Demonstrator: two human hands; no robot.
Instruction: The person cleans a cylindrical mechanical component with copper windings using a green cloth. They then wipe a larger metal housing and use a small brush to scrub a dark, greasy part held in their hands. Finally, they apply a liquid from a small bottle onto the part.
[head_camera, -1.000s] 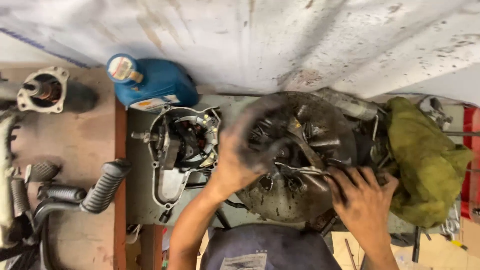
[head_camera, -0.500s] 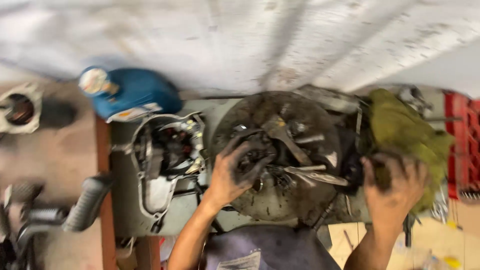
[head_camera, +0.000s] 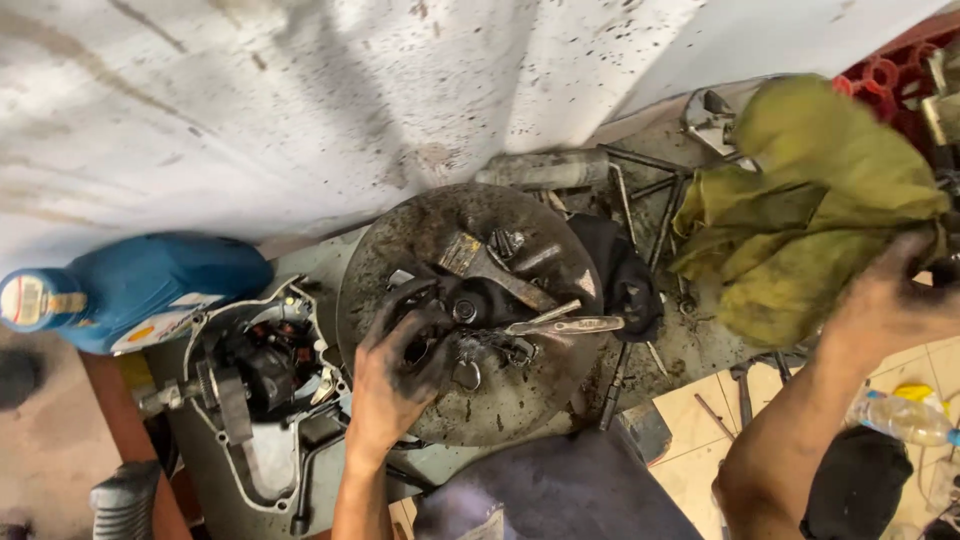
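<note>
Curled, greasy fingers of the left hand (head_camera: 400, 365) closed loosely on a small dark part in the round metal tray (head_camera: 400, 240); it looked hard and slippery. Far right, the right hand (head_camera: 885, 305) clutched the soft, light green rag (head_camera: 800, 220).

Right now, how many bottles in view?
2. A blue bottle lies on its side at far left, beside the engine cover. A clear plastic bottle lies at lower right, below the right hand. Others may be hidden under the green rag.

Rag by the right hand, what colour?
Olive-yellow rag, right hand on it; head view.
</note>
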